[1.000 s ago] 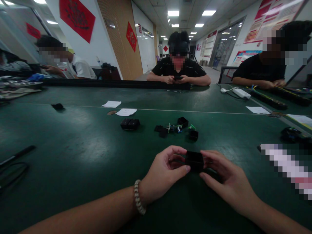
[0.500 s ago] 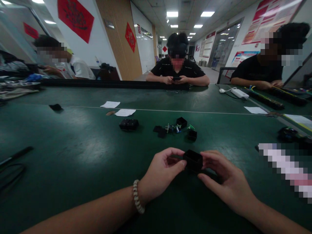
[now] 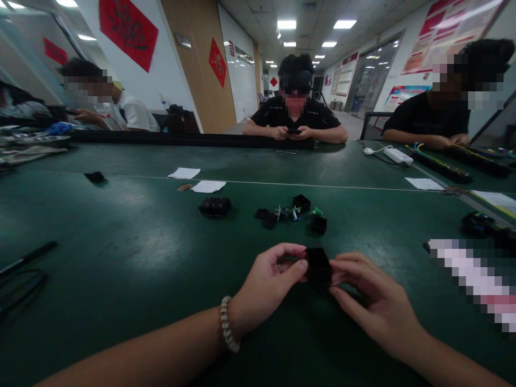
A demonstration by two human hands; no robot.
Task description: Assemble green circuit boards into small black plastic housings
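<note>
Between my hands is a small black plastic box (image 3: 319, 267), held just above the green table; its dark interior is hard to make out. My left hand (image 3: 268, 279), with a beaded bracelet at the wrist, pinches the box's left side between thumb and fingers. On the opposite side, the fingertips and thumb of my right hand (image 3: 373, 301) grip its lower right edge. Beyond them lie an open black box (image 3: 301, 202), a smaller black box (image 3: 320, 225), small green circuit boards (image 3: 296, 214) and flat black pieces (image 3: 266, 216).
Two closed black boxes (image 3: 214, 206) stand side by side to the left. Paper slips (image 3: 208, 186) lie along the table seam. A black cable (image 3: 24, 290) is at far left, a white power strip (image 3: 398, 156) at back right. Several people sit around the table.
The box has tilted in my hands, so its opening shows at a different angle. My right fingers have shifted lower along its side. The parts on the table stay put.
</note>
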